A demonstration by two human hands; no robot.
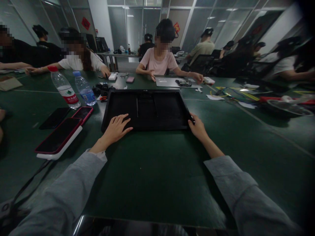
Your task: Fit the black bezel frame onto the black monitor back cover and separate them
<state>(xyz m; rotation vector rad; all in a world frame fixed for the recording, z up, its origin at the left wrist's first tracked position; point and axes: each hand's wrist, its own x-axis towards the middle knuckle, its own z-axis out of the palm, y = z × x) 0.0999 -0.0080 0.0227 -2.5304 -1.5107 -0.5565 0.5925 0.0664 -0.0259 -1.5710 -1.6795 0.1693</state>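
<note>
A shallow black rectangular casing (168, 113) with a raised rim, like a monitor housing, lies flat on the green table in front of me. Its recessed inside faces up, and two thin upright lines cross the middle part. My left hand (117, 128) rests over its near left corner, with the fingers spread and the palm down. At the near right corner, my right hand (197, 126) is closed around the rim, thumb toward me; part of its fingers is hidden at the edge.
Left of the casing stand a red-capped bottle (66, 88) and a blue-capped bottle (85, 90). Phones, one in a pink case (60, 136), lie nearer on a white block. A person in pink (159, 60) sits opposite. Cables (231, 93) and a bowl-like container (289, 108) lie right.
</note>
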